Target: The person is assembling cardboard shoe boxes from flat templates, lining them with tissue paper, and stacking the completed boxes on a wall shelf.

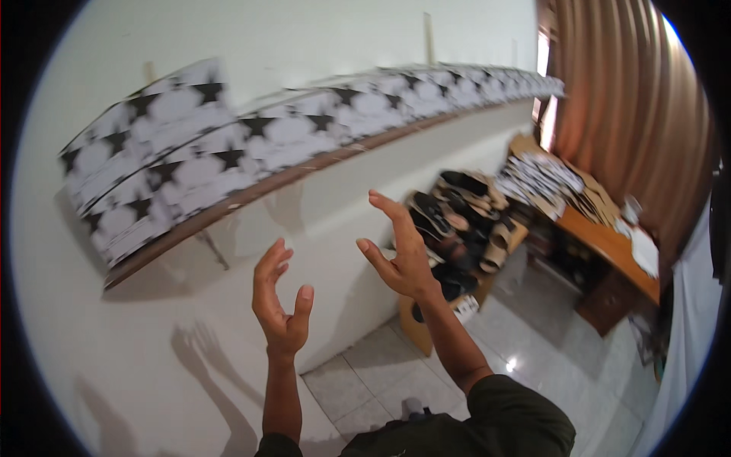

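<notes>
Both of my hands are raised in the air, apart from each other and with nothing in them. My left hand (pixel 279 305) has its thumb spread away from curved fingers, in front of the white wall below the shelf. Higher and further right, my right hand (pixel 403 255) also holds its thumb and fingers apart. Beyond and above them runs a long brown wall shelf (pixel 289 174) lined with white boxes (pixel 289 135) printed with black stars. At the shelf's left end the boxes stand two high. Neither hand touches a box.
A low wooden table (pixel 417 329) behind my right hand carries a heap of shoes (pixel 457 221). Past it, a wooden desk (pixel 594 244) bears piled white and tan sheets (pixel 541 179). Brown curtains (pixel 632 99) hang at the right. The floor (pixel 373 373) is grey tile.
</notes>
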A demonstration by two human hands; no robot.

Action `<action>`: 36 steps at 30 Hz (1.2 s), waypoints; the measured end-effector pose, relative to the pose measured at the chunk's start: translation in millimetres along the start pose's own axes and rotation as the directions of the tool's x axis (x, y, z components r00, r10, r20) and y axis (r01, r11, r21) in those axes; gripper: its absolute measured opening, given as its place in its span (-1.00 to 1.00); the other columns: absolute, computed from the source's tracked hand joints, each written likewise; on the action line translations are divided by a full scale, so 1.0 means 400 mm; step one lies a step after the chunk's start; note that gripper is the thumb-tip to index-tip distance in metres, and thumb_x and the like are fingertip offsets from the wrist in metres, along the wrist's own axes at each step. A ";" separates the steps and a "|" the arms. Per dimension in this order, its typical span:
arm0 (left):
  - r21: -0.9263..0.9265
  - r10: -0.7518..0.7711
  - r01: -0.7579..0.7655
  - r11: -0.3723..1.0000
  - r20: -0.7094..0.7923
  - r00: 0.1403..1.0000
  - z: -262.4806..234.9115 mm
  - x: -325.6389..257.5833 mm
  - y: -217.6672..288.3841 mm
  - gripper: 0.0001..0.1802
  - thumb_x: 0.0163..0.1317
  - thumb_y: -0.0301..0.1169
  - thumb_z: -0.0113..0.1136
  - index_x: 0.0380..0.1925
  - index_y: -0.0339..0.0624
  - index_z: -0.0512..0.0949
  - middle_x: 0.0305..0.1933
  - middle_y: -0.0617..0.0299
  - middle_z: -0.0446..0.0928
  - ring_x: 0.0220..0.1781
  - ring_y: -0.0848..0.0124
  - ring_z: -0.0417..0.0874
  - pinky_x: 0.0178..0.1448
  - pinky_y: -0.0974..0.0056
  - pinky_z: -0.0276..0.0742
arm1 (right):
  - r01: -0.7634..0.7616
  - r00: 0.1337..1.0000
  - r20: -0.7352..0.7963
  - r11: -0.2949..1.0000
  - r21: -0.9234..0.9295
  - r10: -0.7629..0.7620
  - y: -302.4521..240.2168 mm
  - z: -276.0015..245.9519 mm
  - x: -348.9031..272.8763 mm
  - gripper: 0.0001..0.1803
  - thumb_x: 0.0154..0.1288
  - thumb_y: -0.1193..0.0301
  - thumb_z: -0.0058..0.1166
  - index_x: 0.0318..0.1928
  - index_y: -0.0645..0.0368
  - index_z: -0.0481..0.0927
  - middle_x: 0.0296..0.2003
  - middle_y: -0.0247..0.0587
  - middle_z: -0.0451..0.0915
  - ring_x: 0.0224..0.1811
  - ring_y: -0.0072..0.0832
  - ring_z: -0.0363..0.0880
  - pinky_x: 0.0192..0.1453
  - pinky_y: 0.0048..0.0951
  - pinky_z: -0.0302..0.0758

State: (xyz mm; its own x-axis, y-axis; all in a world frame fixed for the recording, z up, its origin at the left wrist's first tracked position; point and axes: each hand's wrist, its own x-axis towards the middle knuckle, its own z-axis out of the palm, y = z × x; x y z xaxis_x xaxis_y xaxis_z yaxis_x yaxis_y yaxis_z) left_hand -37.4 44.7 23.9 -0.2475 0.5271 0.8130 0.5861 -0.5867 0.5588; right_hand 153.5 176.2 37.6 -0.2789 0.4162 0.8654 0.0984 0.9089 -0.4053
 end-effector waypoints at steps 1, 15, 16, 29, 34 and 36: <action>-0.105 -0.096 0.097 0.990 0.021 0.995 0.049 -0.033 -0.029 -0.34 0.31 -0.24 0.28 0.37 -0.23 0.38 0.44 -0.05 0.41 0.34 0.12 0.55 0.34 0.00 0.45 | -0.086 0.995 0.045 0.995 -0.044 0.088 0.029 -0.040 -0.051 -0.34 0.41 0.33 0.25 0.41 0.22 0.31 0.38 0.09 0.38 0.45 -0.01 0.34 0.52 0.05 0.22; -0.309 -0.402 0.681 0.664 0.620 0.674 0.971 -0.437 -0.062 -0.39 0.51 -0.19 0.14 0.43 -0.24 0.26 0.42 -0.11 0.37 0.31 0.17 0.55 0.39 0.11 0.44 | -0.729 0.655 -0.323 0.684 -0.032 0.683 0.323 -0.778 -0.744 -0.37 0.45 0.29 0.23 0.40 0.24 0.34 0.31 0.07 0.50 0.40 -0.14 0.47 0.48 -0.17 0.34; -0.347 -0.382 0.693 0.632 0.639 0.668 1.043 -0.447 -0.043 -0.39 0.52 -0.19 0.14 0.43 -0.24 0.26 0.42 -0.12 0.36 0.32 0.16 0.54 0.39 0.11 0.44 | -0.756 0.616 -0.363 0.654 -0.024 0.699 0.332 -0.832 -0.769 -0.36 0.45 0.29 0.23 0.41 0.23 0.33 0.31 0.06 0.50 0.40 -0.15 0.47 0.48 -0.14 0.34; -0.411 -0.178 0.716 0.565 0.787 0.591 1.752 -0.433 0.105 -0.40 0.49 -0.17 0.14 0.40 -0.21 0.29 0.40 -0.04 0.40 0.27 0.23 0.57 0.23 0.18 0.50 | -0.833 0.467 -0.591 0.551 -0.044 0.658 0.560 -1.376 -0.850 -0.36 0.44 0.28 0.22 0.42 0.18 0.32 0.34 0.00 0.48 0.40 -0.19 0.46 0.47 -0.12 0.35; -0.425 -0.158 0.718 0.552 0.792 0.590 2.007 -0.409 0.072 -0.42 0.48 -0.22 0.15 0.40 -0.21 0.30 0.39 -0.04 0.40 0.25 0.24 0.58 0.22 0.18 0.51 | -0.836 0.469 -0.588 0.545 -0.057 0.659 0.736 -1.526 -0.836 -0.36 0.44 0.31 0.22 0.43 0.17 0.32 0.32 0.00 0.50 0.37 -0.21 0.49 0.44 -0.16 0.39; -0.393 -0.178 0.737 0.550 0.807 0.563 2.115 -0.407 0.049 -0.42 0.47 -0.24 0.16 0.40 -0.20 0.30 0.40 -0.04 0.40 0.25 0.24 0.58 0.23 0.18 0.52 | -0.843 0.453 -0.592 0.536 -0.042 0.666 0.835 -1.582 -0.847 -0.37 0.44 0.31 0.23 0.42 0.17 0.33 0.31 0.00 0.51 0.36 -0.22 0.50 0.44 -0.16 0.39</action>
State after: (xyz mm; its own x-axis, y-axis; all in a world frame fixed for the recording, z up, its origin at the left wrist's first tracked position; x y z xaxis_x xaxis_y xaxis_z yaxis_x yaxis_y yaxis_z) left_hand 667.0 467.5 -236.0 0.3794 0.8971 0.2262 -0.1627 -0.1759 0.9709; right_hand 885.4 356.2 -204.8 0.5045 0.8109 0.2967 0.3280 0.1379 -0.9346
